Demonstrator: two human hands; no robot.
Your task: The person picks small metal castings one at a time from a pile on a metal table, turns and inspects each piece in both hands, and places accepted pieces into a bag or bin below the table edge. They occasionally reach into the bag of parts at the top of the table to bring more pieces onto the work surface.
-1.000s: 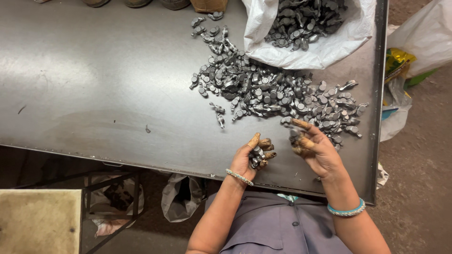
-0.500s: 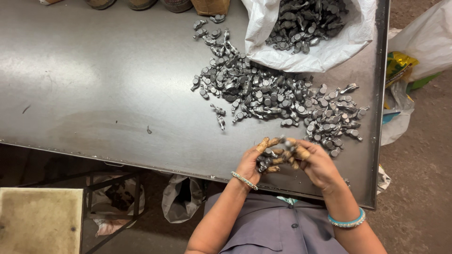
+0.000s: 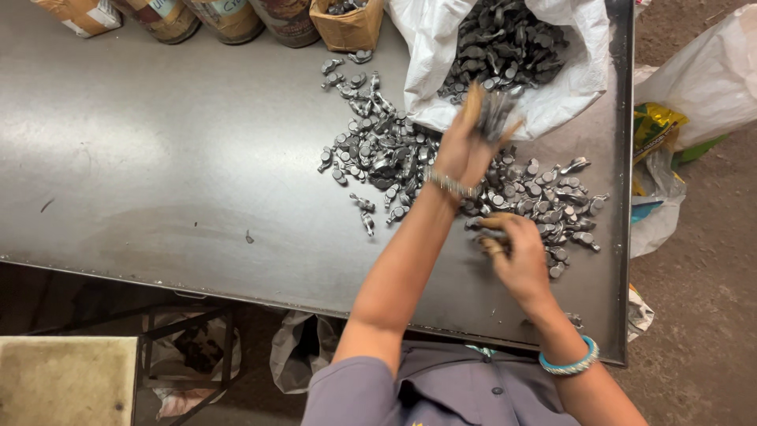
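Left hand (image 3: 467,146) gripping several metal parts (image 3: 495,110), right hand (image 3: 516,256) on pile (image 3: 544,197), one white sack (image 3: 441,39)

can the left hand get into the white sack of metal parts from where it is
Probably yes: the left hand is stretched out at the open mouth of the white sack, a few metal parts in its fingers, nothing between them. The right hand stays clear, at the loose pile.

Hands (image 3: 473,142) over grey metal parts (image 3: 394,150)

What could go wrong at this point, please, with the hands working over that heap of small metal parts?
The left hand carries a blurred handful toward the white sack; pieces could drop short onto the metal table. The loose heap spreads close to the table's right edge, so the right hand might knock some off.
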